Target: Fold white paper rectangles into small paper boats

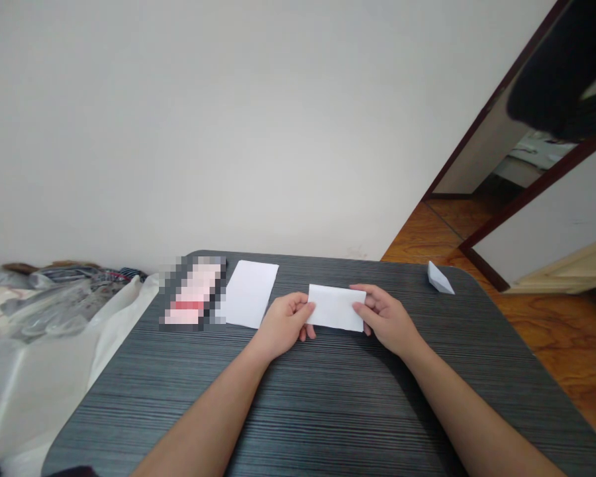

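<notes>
Between my two hands is a folded sheet of white paper (336, 308), wider than it is tall, held above the dark table. My left hand (287, 321) pinches its left edge, thumb in front and fingers behind. On the opposite edge my right hand (386, 318) grips the same way, its thumb lying on the front face. A stack or sheet of plain white paper (251, 291) lies flat on the table, just left of my left hand. Farther right sits a small folded paper shape (440, 278) with a pointed end.
The dark wood-grain table (298, 411) has rounded corners and backs onto a white wall (228, 132). A blurred-out pinkish rectangular item (193, 291) rests at its left. Plastic-wrapped bundles (64, 311) lie beyond the left edge. Wooden flooring (561, 331) and a doorway appear at right.
</notes>
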Available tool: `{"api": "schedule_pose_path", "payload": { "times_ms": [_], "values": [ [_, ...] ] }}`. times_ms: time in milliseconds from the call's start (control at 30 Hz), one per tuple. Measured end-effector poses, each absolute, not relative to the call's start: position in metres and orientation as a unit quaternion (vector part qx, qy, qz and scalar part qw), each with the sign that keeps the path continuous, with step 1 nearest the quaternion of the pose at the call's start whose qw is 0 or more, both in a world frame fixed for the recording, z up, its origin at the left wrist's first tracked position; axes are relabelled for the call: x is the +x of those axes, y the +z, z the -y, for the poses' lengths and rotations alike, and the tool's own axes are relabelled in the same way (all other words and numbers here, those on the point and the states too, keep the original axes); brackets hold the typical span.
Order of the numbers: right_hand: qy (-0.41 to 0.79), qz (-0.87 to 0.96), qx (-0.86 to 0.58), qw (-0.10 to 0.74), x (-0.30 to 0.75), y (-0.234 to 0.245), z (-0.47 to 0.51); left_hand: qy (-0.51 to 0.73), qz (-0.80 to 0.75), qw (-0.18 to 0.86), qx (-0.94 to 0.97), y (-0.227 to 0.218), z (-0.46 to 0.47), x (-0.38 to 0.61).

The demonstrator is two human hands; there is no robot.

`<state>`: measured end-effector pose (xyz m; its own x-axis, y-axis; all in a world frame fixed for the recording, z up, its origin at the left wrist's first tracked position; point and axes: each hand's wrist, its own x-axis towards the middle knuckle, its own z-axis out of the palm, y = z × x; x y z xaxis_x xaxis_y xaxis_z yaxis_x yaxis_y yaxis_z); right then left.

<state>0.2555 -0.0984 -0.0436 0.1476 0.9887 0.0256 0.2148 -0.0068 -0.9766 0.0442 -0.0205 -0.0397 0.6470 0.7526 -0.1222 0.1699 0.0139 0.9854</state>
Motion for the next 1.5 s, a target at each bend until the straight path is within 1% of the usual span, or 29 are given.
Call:
{"api": "schedule_pose_path", "payload": {
  "times_ms": [400,533,667,800,967,1300,1500],
  "values": [
    [0.397,0.515,-0.588,0.480,0.2577,-0.0470,0.0979,0.233,-0.339,0.618,0.670,-0.0366,0.0218,0.0450],
    [0.447,0.500,-0.565,0.480,0.2553,-0.0456,0.0976,0.253,-0.349,0.609,0.666,-0.0381,0.0221,0.0454],
    [0.487,0.502,-0.556,0.449,0.2526,-0.0445,0.0967,0.257,-0.357,0.604,0.665,-0.0394,0.0221,0.0456],
    [0.470,0.515,-0.578,0.424,0.2527,-0.0445,0.0969,0.259,-0.371,0.592,0.667,-0.0406,0.0222,0.0460],
    [0.452,0.518,-0.581,0.436,0.2526,-0.0460,0.0966,0.259,-0.382,0.592,0.660,-0.0412,0.0221,0.0461],
    [0.444,0.521,-0.573,0.450,0.2524,-0.0470,0.0965,0.262,-0.351,0.619,0.652,-0.0342,0.0236,0.0476],
    [0.444,0.524,-0.577,0.442,0.2509,-0.0431,0.0977,0.259,-0.354,0.622,0.649,-0.0333,0.0237,0.0473]
  ]
}}
